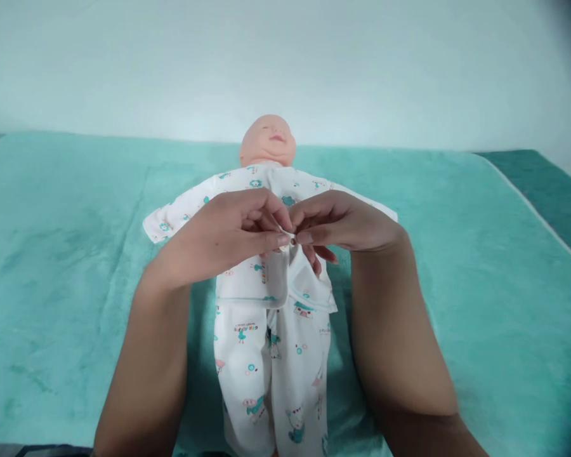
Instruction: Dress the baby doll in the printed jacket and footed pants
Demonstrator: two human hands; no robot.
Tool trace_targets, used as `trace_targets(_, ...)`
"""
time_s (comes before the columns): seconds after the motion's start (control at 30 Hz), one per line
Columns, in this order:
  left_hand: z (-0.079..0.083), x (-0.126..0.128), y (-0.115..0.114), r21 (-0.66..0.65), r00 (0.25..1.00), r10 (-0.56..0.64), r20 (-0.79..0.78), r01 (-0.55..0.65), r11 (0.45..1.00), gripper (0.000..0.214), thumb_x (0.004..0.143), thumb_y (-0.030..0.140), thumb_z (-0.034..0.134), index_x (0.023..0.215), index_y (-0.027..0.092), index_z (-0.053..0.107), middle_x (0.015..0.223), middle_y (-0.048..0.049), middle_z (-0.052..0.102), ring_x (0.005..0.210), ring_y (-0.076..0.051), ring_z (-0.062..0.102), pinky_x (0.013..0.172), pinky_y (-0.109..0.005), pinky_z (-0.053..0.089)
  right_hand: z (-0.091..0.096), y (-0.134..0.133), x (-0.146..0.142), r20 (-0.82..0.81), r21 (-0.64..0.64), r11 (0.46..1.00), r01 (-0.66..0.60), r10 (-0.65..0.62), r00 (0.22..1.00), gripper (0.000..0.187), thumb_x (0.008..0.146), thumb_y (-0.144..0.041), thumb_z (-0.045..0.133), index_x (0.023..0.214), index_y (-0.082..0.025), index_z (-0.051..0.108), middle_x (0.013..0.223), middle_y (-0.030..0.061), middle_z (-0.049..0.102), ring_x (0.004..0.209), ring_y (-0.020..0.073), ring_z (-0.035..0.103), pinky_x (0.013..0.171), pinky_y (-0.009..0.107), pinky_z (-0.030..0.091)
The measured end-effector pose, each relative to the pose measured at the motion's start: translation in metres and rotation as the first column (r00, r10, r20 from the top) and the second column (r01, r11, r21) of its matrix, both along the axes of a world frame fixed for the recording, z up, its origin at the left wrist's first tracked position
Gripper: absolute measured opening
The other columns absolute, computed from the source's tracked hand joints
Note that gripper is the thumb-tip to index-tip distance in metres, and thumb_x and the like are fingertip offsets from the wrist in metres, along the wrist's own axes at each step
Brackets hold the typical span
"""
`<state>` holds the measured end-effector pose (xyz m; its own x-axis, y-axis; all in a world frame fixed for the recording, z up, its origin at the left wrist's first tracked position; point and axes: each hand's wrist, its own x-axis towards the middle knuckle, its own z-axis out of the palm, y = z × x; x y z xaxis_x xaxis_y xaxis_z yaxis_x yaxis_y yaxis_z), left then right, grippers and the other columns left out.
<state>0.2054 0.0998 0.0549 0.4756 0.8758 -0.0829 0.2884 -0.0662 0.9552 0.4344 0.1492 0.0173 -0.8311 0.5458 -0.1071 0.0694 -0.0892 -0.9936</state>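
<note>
A baby doll [268, 141] lies on its back, head away from me, dressed in a white printed jacket [247, 285] and matching trousers [247, 381]. Over its belly, both hands meet at the jacket's front opening. My left hand [238, 228] pinches one front edge between thumb and fingers. Opposite it, my right hand [335, 219] pinches the other edge, its lower fingers curled under the cloth. A small round fastener shows between the two thumb tips. The jacket's lower front hangs apart below the hands, with the right flap lifted.
A turquoise plush blanket [66, 285] lies under the doll, with a pale edging line at the right. Darker green cloth [547, 190] shows beyond that line. Behind stands a pale wall [285, 63]. A dark-edged object, partly cut off, is at the bottom left.
</note>
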Motion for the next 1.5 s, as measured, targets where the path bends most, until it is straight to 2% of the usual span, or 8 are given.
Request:
trace_targets(0.4,-0.0024,-0.0001,0.0014,-0.023,1.0,-0.008,0.001,0.008,1.0,0.011,0.082,0.029,0.071,0.091,0.024,0.069,0.081,-0.0008,0.074,0.079,-0.018,0.072,0.068,-0.031,0.058,0.0025,-0.0008,0.0006,0.061,0.035,0.999,0.006,-0.009,0.998,0.022,0.09,-0.036,0.073,0.092,-0.014,0.073,0.062,-0.0019,0.069,0.045,0.0076,0.061,0.04,0.015,0.044)
trace_targets(0.67,0.0001,-0.0015,0.0015,-0.02,0.997,-0.047,-0.056,0.046,0.999,0.02,0.083,0.03,0.07,0.102,0.024,0.069,0.082,-0.0007,0.074,0.08,-0.019,0.073,0.068,-0.03,0.058,0.0014,0.0009,0.0017,0.068,0.032,0.999,-0.018,0.016,0.998,0.026,0.09,-0.04,0.074,0.089,-0.015,0.072,0.066,-0.0006,0.072,0.048,0.0082,0.064,0.042,0.016,0.046)
trace_targets(0.83,0.004,-0.0036,0.0011,0.003,0.988,-0.091,-0.127,0.092,0.996,0.025,0.081,0.024,0.069,0.106,0.027,0.071,0.083,0.0,0.074,0.078,-0.017,0.072,0.066,-0.027,0.057,0.0007,0.0006,0.0018,0.056,0.028,1.0,-0.012,0.01,0.998,0.03,0.092,-0.043,0.072,0.087,-0.013,0.071,0.066,0.0016,0.072,0.049,0.0091,0.065,0.041,0.016,0.045)
trace_targets(1.2,-0.002,-0.0025,0.0038,-0.038,0.993,-0.089,-0.082,0.086,0.996,0.025,0.08,0.022,0.067,0.103,0.026,0.072,0.085,-0.0002,0.074,0.08,-0.017,0.071,0.07,-0.029,0.057,0.0067,-0.0007,-0.0022,0.145,0.026,0.999,-0.027,0.023,0.989,0.02,0.085,-0.035,0.077,0.09,-0.016,0.071,0.067,-0.0018,0.072,0.052,0.0098,0.068,0.041,0.016,0.043)
trace_targets(1.3,-0.0024,-0.0026,0.0041,-0.006,0.991,-0.09,-0.094,0.09,0.996,0.026,0.081,0.022,0.066,0.105,0.027,0.072,0.085,0.0002,0.074,0.079,-0.016,0.07,0.071,-0.029,0.056,0.0073,-0.0011,-0.0029,0.144,0.022,0.999,-0.03,0.027,0.989,0.017,0.086,-0.032,0.076,0.09,-0.017,0.071,0.067,-0.0024,0.072,0.054,0.0103,0.069,0.041,0.015,0.044)
trace_targets(1.5,-0.0038,-0.004,0.0066,0.097,0.972,-0.12,-0.2,0.141,0.985,0.016,0.085,0.029,0.066,0.096,0.027,0.078,0.084,0.0015,0.073,0.078,-0.015,0.066,0.069,-0.027,0.051,0.0076,-0.0016,-0.0026,0.177,0.025,0.999,-0.021,0.016,0.984,0.016,0.086,-0.031,0.076,0.087,-0.016,0.07,0.066,-0.0018,0.072,0.055,0.0107,0.07,0.041,0.015,0.043)
